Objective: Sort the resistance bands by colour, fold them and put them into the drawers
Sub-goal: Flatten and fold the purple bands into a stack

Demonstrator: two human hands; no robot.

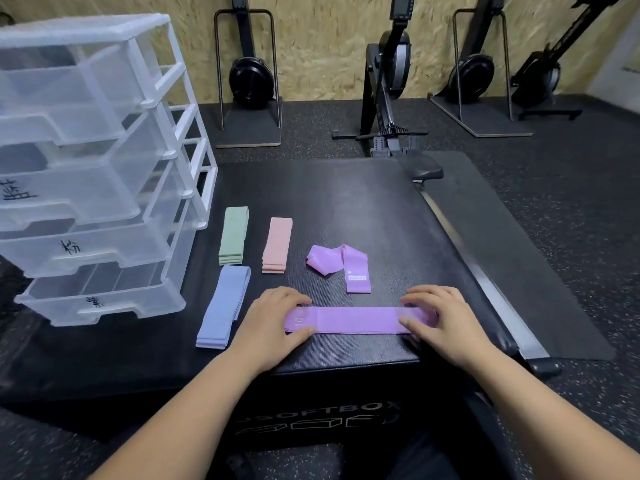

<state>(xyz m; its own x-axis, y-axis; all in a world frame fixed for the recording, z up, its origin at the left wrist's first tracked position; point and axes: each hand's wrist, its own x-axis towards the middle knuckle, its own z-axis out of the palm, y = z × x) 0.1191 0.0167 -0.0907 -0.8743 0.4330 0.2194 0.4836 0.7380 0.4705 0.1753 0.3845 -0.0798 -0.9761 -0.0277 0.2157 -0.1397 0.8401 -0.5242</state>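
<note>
I have the purple band (349,319) stretched flat across the near edge of the black foam box that serves as my bench (346,202). My left hand (273,323) presses its left end with fingers spread and flat; my right hand (440,320) presses the right end the same way. Neither is closed around it, only pinning it.

To fold well, I would keep one end pinned, bring the other end over it, and match the edges before flattening the crease, since this stretchy fabric will likely creep.

A second purple band (341,266) lies crumpled just beyond. The green stack (233,235), pink stack (277,244) and blue stack (225,306) sit to the left, near the clear drawer unit (90,161), whose drawers look pushed in.
</note>
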